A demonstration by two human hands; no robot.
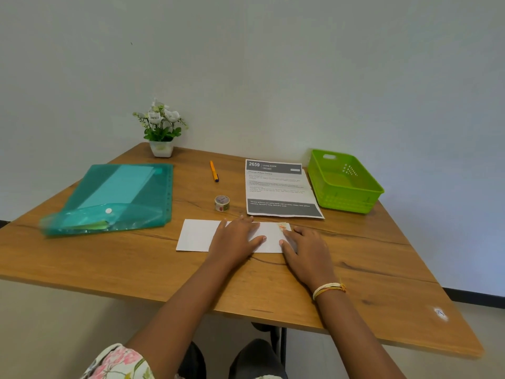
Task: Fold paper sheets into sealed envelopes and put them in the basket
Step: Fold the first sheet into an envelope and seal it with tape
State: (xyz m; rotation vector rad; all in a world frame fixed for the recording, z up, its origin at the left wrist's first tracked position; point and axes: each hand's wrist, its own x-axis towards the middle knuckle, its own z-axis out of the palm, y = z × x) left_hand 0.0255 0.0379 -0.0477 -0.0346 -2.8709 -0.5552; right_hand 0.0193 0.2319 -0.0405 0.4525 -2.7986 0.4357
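Left hand point(237, 236): lies flat on the middle of the folded paper point(198, 235), fingers straight and spread, pressing it to the counter point(369, 263).
Right hand point(306, 250): flat on the right end of the paper, fingers straight, fingertips just below a small sticker point(284, 227); a bracelet point(329, 289) sits on the wrist.
Paper: white, folded to a long rectangle, at the near middle of the counter; its left part is bare, the rest under the two hands.
Sticker: on the paper's upper right corner, reddish print, too small to read.
Basket point(345, 181): green, at the far right, apart from the paper; nothing shows inside it.
Printed sheet point(281, 188): just left of the basket, beyond the paper, headed "2659".
Tape roll point(222, 202): upright, between the sheet and the folder, just beyond the paper.
Pen point(214, 171): orange, beyond the tape roll.
Folder point(114, 198): teal, see-through, on the left, with sheets inside.
Plant point(161, 129): white flowers in a white pot, at the far edge by the wall.
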